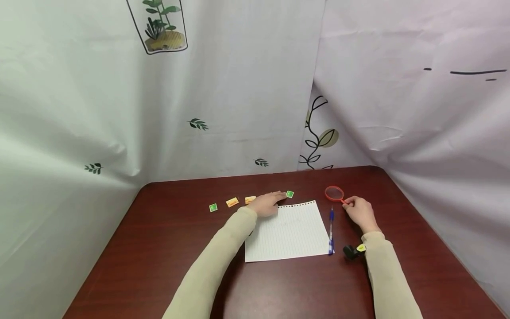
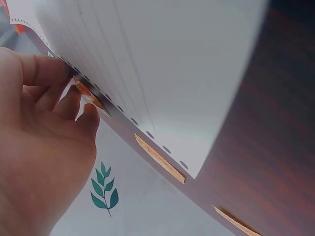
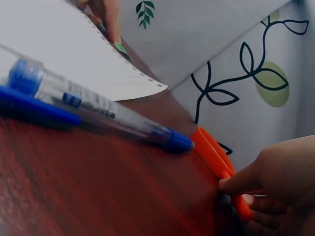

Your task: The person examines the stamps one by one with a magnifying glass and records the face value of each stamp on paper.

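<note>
My left hand (image 1: 265,204) reaches over the top edge of a lined sheet of paper (image 1: 287,235); its fingertips touch a small green card (image 1: 289,194). Just left of that hand lies an orange card (image 1: 249,200), partly covered by it. My right hand (image 1: 361,212) pinches the handle of a red magnifying glass (image 1: 334,193) between thumb and fingers; in the right wrist view, the orange-red handle (image 3: 241,206) shows between them. A blue-tipped clear pen (image 1: 331,226) lies along the paper's right edge, with a blue cap (image 3: 39,108) beside it.
Farther left on the dark red table (image 1: 167,248) lie another orange card (image 1: 232,202) and a green card (image 1: 213,207). A black object with a yellow label (image 1: 361,247) is at the right wrist. White printed sheeting (image 1: 239,88) hangs behind the table and along its sides.
</note>
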Demonstrator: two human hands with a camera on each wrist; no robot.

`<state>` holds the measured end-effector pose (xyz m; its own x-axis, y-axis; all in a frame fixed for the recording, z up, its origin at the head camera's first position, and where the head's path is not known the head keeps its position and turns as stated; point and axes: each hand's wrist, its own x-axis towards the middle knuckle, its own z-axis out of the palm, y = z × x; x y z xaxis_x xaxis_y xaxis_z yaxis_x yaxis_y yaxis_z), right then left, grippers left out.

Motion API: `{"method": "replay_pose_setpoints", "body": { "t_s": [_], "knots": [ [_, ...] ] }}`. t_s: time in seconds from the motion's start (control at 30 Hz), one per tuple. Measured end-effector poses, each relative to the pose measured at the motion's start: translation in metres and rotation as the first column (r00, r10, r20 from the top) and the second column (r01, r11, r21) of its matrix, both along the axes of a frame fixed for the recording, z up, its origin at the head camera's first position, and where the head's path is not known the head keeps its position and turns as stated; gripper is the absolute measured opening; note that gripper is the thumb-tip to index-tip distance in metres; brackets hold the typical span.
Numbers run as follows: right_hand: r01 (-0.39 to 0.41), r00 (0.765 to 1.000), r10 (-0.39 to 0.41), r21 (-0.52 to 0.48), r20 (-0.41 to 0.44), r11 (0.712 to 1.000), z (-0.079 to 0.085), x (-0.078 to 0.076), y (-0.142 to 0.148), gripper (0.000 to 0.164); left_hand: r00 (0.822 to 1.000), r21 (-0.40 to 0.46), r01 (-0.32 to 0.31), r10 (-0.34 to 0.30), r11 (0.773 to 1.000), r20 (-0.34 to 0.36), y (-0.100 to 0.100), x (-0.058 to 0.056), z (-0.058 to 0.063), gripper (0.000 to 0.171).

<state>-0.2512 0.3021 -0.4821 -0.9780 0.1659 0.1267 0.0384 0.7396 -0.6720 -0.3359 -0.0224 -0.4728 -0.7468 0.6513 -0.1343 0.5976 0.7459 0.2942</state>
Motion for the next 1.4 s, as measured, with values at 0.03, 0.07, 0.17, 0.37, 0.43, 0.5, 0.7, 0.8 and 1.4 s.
{"method": "replay_pose_setpoints", "body": {
  "t_s": [0.03,0.07,0.17,0.37,0.43,0.5,0.7,0.8,1.4],
  "knots": [
    [0.004,1.000,-0.004,0.002,0.003,1.000,0.000,0.001,0.000,0.022,1.000,0.001,0.003,-0.003,1.000,0.001,0.000,0.001,0.001,0.050],
    [0.006,1.000,-0.006,0.004,0.007,1.000,0.000,0.001,0.000,0.022,1.000,0.000,0.006,-0.006,1.000,0.001,0.000,0.001,0.002,0.050],
    [0.015,1.000,-0.015,0.009,0.015,1.000,0.000,0.002,0.001,0.023,1.000,-0.001,0.008,-0.008,1.000,0.001,0.000,0.003,0.004,0.050],
    [0.018,0.999,-0.017,-0.011,0.032,1.000,0.002,0.003,0.001,0.025,1.000,0.004,0.011,-0.011,1.000,-0.002,0.000,0.002,0.002,0.048],
    [0.015,0.999,-0.015,-0.011,0.033,1.000,0.002,0.003,0.001,0.025,1.000,0.008,0.014,-0.014,1.000,-0.002,0.000,0.001,0.000,0.048],
    [0.014,1.000,-0.013,-0.001,0.028,1.000,0.001,0.004,0.001,0.025,1.000,0.012,0.016,-0.016,1.000,-0.011,0.000,0.001,-0.003,0.049],
    [-0.008,1.000,0.008,0.022,-0.011,1.000,0.006,0.005,0.001,0.027,1.000,0.034,0.018,-0.017,0.999,-0.021,0.004,0.006,-0.001,0.049],
    [-0.005,0.997,0.007,0.030,-0.073,1.000,0.011,0.006,0.000,0.029,0.999,0.030,0.020,-0.019,0.999,-0.031,0.004,0.009,0.002,0.048],
    [-0.326,0.937,0.346,0.245,-0.041,0.913,0.012,0.019,-0.019,0.029,0.952,-0.022,0.058,-0.062,0.998,-0.299,-0.045,0.031,0.004,0.048]
  ]
}}
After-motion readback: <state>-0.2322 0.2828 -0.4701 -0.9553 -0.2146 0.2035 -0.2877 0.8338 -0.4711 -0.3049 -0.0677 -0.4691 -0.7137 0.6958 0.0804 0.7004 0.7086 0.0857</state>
